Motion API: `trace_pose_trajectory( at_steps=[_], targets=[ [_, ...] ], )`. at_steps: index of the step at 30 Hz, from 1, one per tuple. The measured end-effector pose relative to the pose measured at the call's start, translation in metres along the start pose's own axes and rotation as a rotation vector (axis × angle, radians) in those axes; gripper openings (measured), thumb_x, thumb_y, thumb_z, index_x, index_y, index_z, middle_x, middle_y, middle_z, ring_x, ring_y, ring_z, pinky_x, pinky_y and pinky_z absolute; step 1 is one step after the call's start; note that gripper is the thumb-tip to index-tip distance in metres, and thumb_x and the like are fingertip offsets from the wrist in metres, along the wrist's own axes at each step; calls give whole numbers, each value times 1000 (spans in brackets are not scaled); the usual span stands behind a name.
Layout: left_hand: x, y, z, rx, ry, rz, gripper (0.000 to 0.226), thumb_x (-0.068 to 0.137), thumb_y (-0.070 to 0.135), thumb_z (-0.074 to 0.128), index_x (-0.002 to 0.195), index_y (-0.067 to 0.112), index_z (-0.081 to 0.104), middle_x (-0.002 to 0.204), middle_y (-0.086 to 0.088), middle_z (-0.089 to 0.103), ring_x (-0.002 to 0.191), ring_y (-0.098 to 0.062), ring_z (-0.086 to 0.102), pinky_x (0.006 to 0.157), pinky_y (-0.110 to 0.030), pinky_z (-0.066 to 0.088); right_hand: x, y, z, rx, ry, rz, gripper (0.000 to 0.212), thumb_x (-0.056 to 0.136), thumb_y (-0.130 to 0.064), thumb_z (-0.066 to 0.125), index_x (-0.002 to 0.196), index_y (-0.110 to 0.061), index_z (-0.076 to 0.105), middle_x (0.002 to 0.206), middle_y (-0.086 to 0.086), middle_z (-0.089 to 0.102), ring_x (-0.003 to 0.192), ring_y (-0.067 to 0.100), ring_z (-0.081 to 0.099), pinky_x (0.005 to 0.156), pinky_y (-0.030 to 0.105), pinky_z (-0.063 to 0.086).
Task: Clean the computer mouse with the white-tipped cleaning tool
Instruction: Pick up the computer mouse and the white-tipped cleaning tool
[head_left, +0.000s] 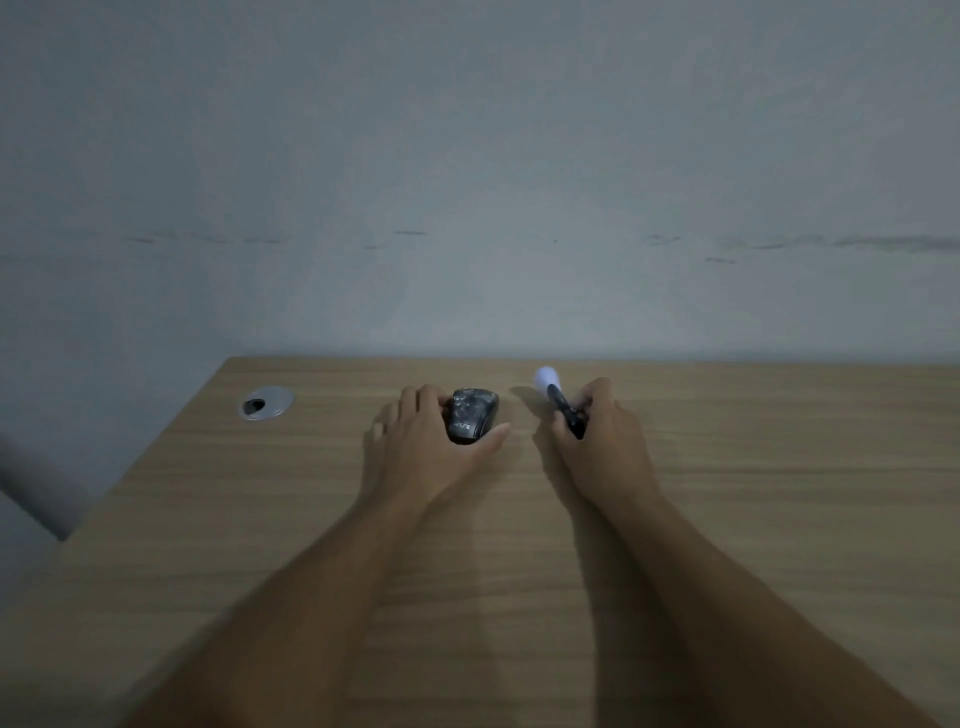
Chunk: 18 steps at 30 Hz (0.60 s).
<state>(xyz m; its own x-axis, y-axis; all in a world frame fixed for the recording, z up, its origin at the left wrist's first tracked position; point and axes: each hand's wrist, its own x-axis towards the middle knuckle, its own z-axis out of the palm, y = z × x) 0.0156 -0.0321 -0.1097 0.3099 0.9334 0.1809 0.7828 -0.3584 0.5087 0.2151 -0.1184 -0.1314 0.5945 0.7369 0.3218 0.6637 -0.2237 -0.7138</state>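
A dark computer mouse (471, 415) with pale lettering near its rear rests on the wooden desk (779, 467) close to the far edge. My left hand (423, 441) cups it, fingers along its left side and thumb reaching under its near right corner. My right hand (597, 431) is closed around the black handle of the cleaning tool (561, 402). The tool's round white tip (545, 378) points up and away to the left, a short gap to the right of the mouse and not touching it.
A round silver cable grommet (266, 402) is set into the desk at the far left. A plain grey wall (467, 182) rises right behind the desk's far edge. The desk's left edge runs diagonally toward me.
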Motion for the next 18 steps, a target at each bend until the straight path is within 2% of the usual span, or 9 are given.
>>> trace_pose_trajectory(
  at_steps=[4,8,10,12,15,18],
  targets=[
    [16,0,6,27,-25,40,74,71,93,52,122,39,55,125,15,58,130,-20,59,112,-46,45,15,4,4,17,-5,-61,18,106,-30,68,107,-16,56,95,2,68,81,24,60,67,34,37],
    [26,-4,8,5,-39,62,64,73,84,57,121,42,55,123,18,56,128,-18,59,111,-46,45,28,5,7,67,64,-63,18,106,-35,70,108,-18,65,94,-2,72,81,19,64,70,28,44],
    [27,-6,10,0,-30,72,64,75,85,60,123,42,56,124,18,55,129,-17,58,112,-45,44,33,5,6,83,79,-37,17,104,-34,73,109,-18,68,89,-8,70,74,11,64,64,11,42],
    [28,-7,12,-12,-19,77,67,75,87,62,124,42,58,125,17,55,131,-17,58,113,-45,43,38,3,6,109,85,-10,16,102,-32,76,107,-18,69,82,-14,67,69,-3,62,63,5,42],
    [29,-9,11,-32,-2,91,67,76,88,64,124,41,61,125,17,56,128,-17,59,113,-45,44,42,-1,3,153,103,-6,15,100,-34,80,100,-22,70,75,-15,65,68,-11,61,61,3,40],
    [29,-12,9,-72,10,94,66,76,87,64,123,42,66,120,19,59,122,-17,61,110,-45,48,40,-5,-2,217,117,-17,12,100,-36,79,103,-26,73,72,-15,64,65,-10,59,61,4,40]
  ],
)
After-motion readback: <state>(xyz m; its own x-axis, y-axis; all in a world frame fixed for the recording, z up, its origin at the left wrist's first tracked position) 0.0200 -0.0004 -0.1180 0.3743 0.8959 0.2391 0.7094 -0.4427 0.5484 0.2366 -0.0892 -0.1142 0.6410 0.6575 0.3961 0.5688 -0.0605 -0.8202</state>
